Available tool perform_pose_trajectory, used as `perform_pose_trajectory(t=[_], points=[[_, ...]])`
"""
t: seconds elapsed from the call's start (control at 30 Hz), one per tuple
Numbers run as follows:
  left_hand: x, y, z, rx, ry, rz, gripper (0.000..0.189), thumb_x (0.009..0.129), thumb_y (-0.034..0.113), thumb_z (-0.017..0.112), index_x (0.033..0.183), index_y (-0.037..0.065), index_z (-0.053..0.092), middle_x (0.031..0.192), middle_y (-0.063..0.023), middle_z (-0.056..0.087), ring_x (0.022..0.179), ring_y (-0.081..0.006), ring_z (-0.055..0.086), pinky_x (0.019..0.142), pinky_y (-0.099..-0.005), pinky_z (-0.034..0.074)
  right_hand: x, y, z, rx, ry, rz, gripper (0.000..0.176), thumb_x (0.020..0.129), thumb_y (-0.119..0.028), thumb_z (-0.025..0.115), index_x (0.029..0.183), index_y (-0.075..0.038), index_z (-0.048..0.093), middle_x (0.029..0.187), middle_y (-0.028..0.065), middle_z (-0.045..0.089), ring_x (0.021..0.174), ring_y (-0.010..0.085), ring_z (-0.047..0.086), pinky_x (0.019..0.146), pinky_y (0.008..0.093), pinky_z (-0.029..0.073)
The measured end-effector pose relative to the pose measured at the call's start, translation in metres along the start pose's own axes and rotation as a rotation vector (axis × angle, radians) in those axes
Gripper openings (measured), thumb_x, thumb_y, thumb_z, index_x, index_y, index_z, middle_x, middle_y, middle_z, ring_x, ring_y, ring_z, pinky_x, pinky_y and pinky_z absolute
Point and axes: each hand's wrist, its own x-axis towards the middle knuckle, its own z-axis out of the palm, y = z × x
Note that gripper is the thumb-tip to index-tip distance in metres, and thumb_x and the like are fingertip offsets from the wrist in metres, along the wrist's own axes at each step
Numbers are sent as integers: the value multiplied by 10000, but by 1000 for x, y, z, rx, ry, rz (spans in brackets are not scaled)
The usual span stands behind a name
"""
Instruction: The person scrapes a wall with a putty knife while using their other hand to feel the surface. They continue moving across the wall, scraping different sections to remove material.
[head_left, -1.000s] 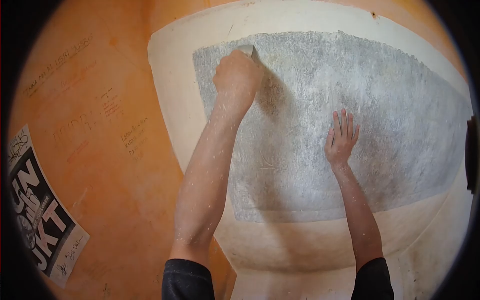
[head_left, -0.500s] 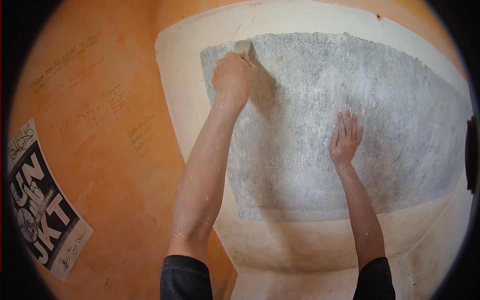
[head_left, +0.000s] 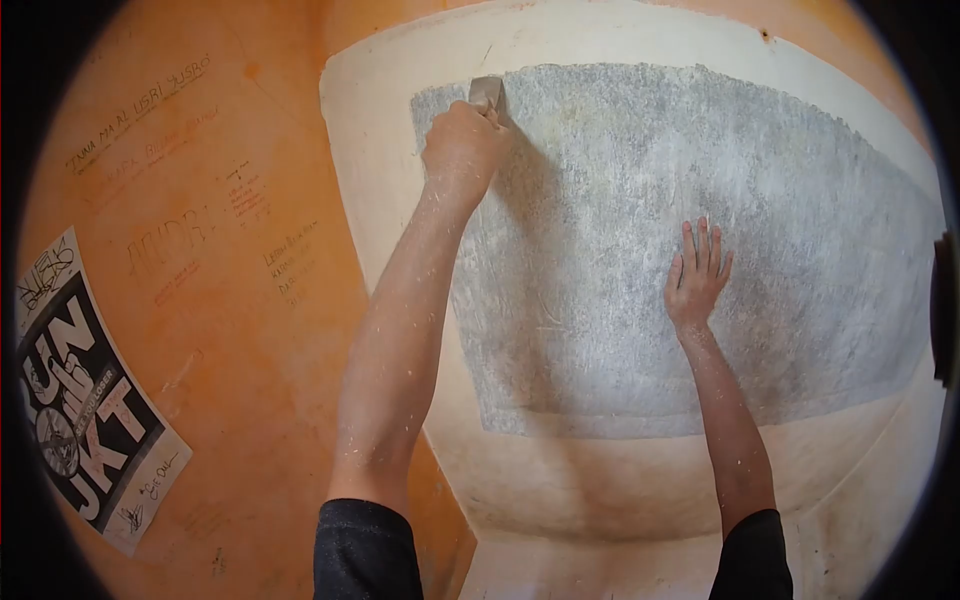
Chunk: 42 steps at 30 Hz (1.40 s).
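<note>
My left hand (head_left: pixel 463 152) is wrapped around a scraper whose flat metal blade (head_left: pixel 487 91) points up. The blade lies against the upper left edge of a rough grey patch (head_left: pixel 620 180) on the wall; its handle is hidden in my fist. Lower and to the right, my right hand (head_left: pixel 698 287) rests flat on the same grey patch with fingers spread, holding nothing. Small pale specks dot both forearms.
A smooth cream border (head_left: pixel 375 170) surrounds the grey patch. On the left stands an orange wall (head_left: pixel 230 380) with handwriting and a black-and-white poster (head_left: pixel 95 420). A dark object (head_left: pixel 942 310) sits at the right edge.
The view has shifted slightly, so the wall appears a little further right. My left hand and the scraper have moved slightly left along the patch; my right hand stays in place on it.
</note>
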Motion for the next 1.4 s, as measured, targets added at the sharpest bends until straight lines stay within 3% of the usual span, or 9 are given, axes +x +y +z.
perform_pose_trajectory(t=[0.33, 0.47, 0.57, 0.77, 0.87, 1.0, 1.1, 1.27, 1.4], points=[[5, -7, -19, -47, -56, -17, 342, 935, 326, 533, 1076, 98, 745, 1010, -201, 718, 979, -365, 686, 886, -442, 533, -14, -7, 0, -15, -13, -1, 477, 997, -217, 462, 1473, -183, 460, 1553, 42, 395, 1458, 277, 296, 1179, 543, 124], [5, -17, -6, 0, 27, -4, 334, 928, 321, 534, 1059, 99, 747, 1016, -190, 720, 986, -367, 683, 891, -447, 531, -3, -7, 1, 2, 27, 2, 467, 1008, -193, 450, 1475, -174, 454, 1563, 51, 377, 1468, 283, 276, 1179, 558, 129], [3, -23, -2, -44, 0, -6, 279, 906, 256, 575, 1046, 68, 727, 1023, -221, 701, 1002, -369, 675, 875, -456, 541, -3, -9, -2, 16, 17, 19, 464, 1010, -199, 448, 1474, -178, 456, 1564, 47, 378, 1468, 281, 276, 1180, 555, 130], [9, -13, -2, -93, 66, -28, 325, 908, 301, 552, 1112, 132, 740, 1032, -234, 701, 994, -410, 667, 903, -454, 529, -4, -6, 1, -23, 15, 8, 475, 995, -219, 472, 1468, -180, 467, 1552, 51, 397, 1458, 279, 298, 1172, 549, 140], [-1, -11, 9, 73, -39, 16, 334, 914, 297, 542, 1132, 129, 732, 1033, -230, 703, 993, -406, 669, 888, -460, 534, -4, -7, 1, 4, 25, 5, 463, 1019, -207, 427, 1480, -169, 446, 1569, 44, 369, 1472, 282, 269, 1182, 555, 121], [12, -6, 8, -91, 90, 1, 342, 928, 292, 515, 1098, 101, 742, 1040, -234, 701, 997, -402, 669, 890, -466, 531, -5, -8, 1, -5, -8, 31, 465, 1018, -204, 422, 1481, -170, 444, 1573, 43, 363, 1475, 281, 261, 1183, 551, 121], [13, 10, 1, 26, -93, 32, 336, 935, 290, 512, 1110, 112, 736, 1060, -225, 701, 999, -382, 675, 887, -461, 531, -2, -3, 1, 2, 20, -2, 467, 1016, -202, 423, 1482, -171, 443, 1573, 42, 360, 1477, 279, 254, 1185, 548, 121], [14, 12, 10, -93, -132, -28, 321, 923, 280, 534, 1140, 128, 717, 1088, -200, 702, 1011, -359, 677, 889, -453, 532, -4, -6, -1, -11, 9, 14, 463, 1000, -213, 443, 1460, -172, 478, 1542, 53, 412, 1452, 278, 311, 1176, 535, 134], [-17, 25, 23, -74, -12, -45, 316, 923, 274, 532, 1137, 129, 715, 1056, -205, 703, 1018, -364, 673, 897, -451, 530, -5, -5, -1, -13, 3, 4, 466, 998, -214, 448, 1462, -173, 475, 1546, 53, 406, 1453, 277, 309, 1178, 531, 132]])
